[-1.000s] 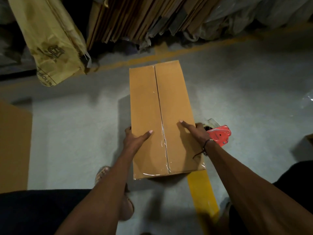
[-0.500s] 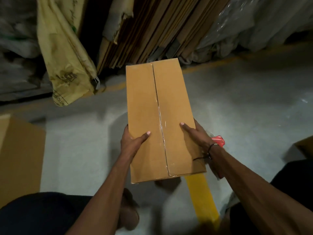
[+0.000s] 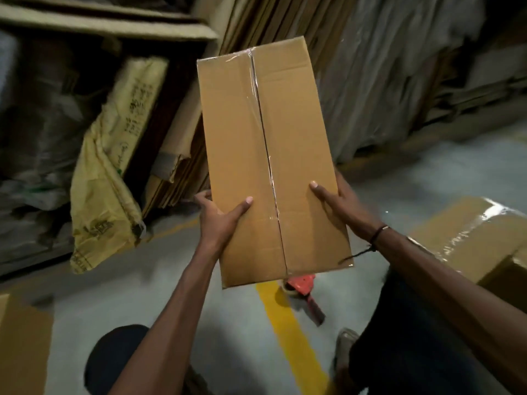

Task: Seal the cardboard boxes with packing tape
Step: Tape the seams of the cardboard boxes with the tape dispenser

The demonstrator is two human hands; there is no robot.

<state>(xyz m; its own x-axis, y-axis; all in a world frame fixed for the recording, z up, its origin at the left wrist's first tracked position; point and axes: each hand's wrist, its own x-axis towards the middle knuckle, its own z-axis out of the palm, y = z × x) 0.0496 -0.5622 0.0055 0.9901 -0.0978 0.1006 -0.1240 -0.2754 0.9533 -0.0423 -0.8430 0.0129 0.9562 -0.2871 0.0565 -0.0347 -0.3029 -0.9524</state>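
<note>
Long brown taped cardboard box [image 3: 265, 155] gripped by left hand [image 3: 219, 220] and right hand [image 3: 342, 206], fingers hidden underneath, partly hiding red tape dispenser [image 3: 302, 289].

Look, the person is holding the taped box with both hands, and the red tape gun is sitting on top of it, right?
Not quite. Both hands, left hand and right hand, do hold the taped box, but the head view shows the red tape gun lying on the floor beneath it.
</note>
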